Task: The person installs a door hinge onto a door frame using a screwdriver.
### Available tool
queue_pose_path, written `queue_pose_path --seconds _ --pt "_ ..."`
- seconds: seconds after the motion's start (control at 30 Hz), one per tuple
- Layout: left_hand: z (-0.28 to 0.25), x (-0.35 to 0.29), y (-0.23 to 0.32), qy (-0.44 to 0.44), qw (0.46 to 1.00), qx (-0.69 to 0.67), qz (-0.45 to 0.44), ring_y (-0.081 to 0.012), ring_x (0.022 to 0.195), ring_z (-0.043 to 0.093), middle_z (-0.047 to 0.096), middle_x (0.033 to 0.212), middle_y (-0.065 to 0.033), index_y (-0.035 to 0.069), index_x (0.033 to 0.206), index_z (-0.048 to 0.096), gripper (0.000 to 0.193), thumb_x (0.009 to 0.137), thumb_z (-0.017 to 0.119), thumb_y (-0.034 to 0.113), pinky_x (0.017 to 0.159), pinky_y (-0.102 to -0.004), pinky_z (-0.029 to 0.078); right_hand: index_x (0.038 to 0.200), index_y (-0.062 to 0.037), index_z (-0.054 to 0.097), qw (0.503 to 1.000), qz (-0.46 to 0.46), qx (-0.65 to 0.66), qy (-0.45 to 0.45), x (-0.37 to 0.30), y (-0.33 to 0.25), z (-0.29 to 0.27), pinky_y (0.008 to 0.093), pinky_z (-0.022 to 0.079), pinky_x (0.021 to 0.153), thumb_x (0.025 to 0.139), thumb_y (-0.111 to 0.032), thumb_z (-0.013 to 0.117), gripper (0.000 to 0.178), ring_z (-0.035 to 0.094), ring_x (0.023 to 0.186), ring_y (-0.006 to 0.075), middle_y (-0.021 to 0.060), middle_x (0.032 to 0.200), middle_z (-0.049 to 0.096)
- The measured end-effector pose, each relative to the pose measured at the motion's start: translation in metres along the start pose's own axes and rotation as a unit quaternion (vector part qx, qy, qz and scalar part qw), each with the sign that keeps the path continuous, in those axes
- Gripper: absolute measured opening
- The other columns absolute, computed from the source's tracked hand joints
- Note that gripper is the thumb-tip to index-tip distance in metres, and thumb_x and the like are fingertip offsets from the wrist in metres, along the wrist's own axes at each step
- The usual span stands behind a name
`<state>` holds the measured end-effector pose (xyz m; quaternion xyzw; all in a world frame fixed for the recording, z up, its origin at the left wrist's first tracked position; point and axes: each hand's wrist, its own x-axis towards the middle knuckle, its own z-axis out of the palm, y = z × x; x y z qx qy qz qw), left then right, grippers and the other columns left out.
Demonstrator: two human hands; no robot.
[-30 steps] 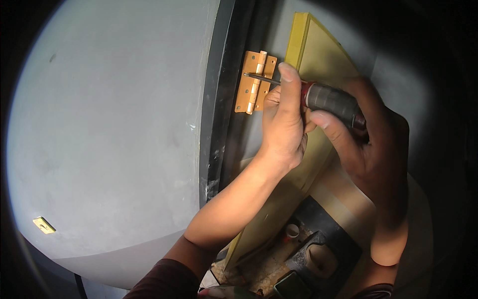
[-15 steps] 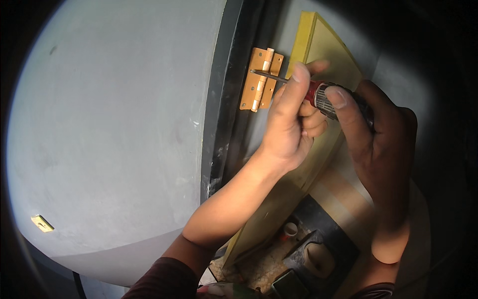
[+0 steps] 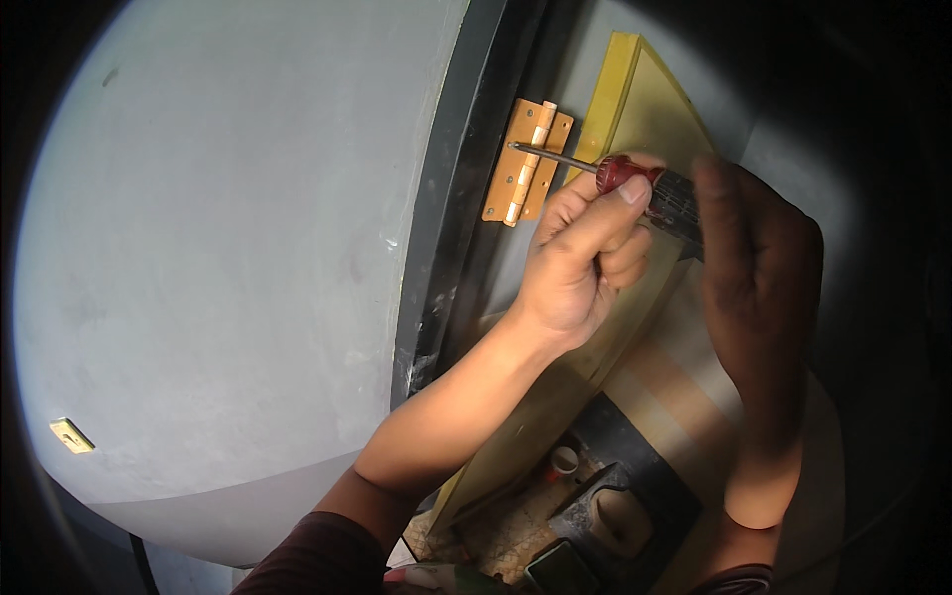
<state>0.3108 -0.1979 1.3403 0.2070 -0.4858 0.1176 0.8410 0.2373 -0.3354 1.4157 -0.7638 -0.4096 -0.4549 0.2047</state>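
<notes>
A screwdriver (image 3: 676, 203) with a dark, red-collared handle points left, its thin shaft crossing a gold-coloured hinge (image 3: 520, 183). Its tip meets a screw in the hinge leaf fixed to the dark door frame (image 3: 446, 218). My left hand (image 3: 585, 258) is closed, thumb and fingers pinching the red collar. Around the back end of the handle is my right hand (image 3: 764, 258), its thumb smeared by motion and covering the handle's end; its grip looks loose. Screws show in other holes of that leaf, while the leaf on the right has bare holes.
A yellow-edged door panel (image 3: 607, 99) stands behind my hands. At left is a wide grey surface (image 3: 228, 248) with a small yellowish plate (image 3: 71, 435). Low down are a squat toilet (image 3: 620, 521), a cup (image 3: 563, 462) and a patterned floor (image 3: 511, 516).
My left thumb has come down onto the red collar from its raised position. My right thumb has shifted off the handle's side toward its back end. The view has shifted slightly.
</notes>
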Motion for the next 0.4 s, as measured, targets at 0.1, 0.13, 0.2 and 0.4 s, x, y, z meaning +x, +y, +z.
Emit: queue_pose_path --seconds 0.1,0.13,0.2,0.4 --pt "0.002 0.004 -0.003 0.053 0.995 0.090 0.005 -0.0013 0.052 0.027 0.040 0.065 0.0104 0.011 0.098 0.069 0.037 0.104 0.070 0.047 0.049 -0.0238 0.021 0.110 -0.0010 0.068 0.999 -0.003 0.045 0.014 0.001 -0.016 -0.003 0.0291 0.046 0.063 0.101 -0.021 0.072 0.022 0.059 0.069 0.0143 0.0114 0.079 0.064" --pt "0.009 0.002 -0.005 0.105 0.988 0.113 -0.014 -0.0014 0.052 0.028 0.041 0.065 0.0103 0.012 0.095 0.069 0.038 0.104 0.070 0.048 0.049 -0.0238 0.021 0.109 -0.0006 0.068 0.999 -0.033 0.014 0.015 0.001 -0.015 -0.004 0.0293 0.045 0.062 0.103 -0.024 0.070 0.024 0.057 0.067 0.0138 0.0107 0.077 0.063" --pt "0.013 0.003 -0.002 0.182 0.972 0.141 -0.055 -0.0020 0.052 0.028 0.040 0.064 0.0103 0.012 0.097 0.070 0.041 0.103 0.070 0.053 0.049 -0.0234 0.021 0.109 -0.0003 0.069 0.992 -0.110 -0.053 0.017 0.001 -0.001 -0.002 0.0296 0.043 0.061 0.106 -0.028 0.068 0.028 0.054 0.064 0.0126 0.0085 0.073 0.063" --pt "-0.004 -0.007 0.007 0.001 0.997 0.037 -0.072 -0.0027 0.053 0.028 0.035 0.063 0.0106 0.005 0.134 0.062 0.051 0.105 0.067 0.048 0.050 -0.0232 0.021 0.127 -0.0044 0.069 0.994 0.082 -0.043 -0.056 0.002 -0.013 -0.005 0.0303 0.046 0.062 0.105 -0.033 0.071 0.036 0.058 0.066 0.0196 0.0068 0.080 0.068"
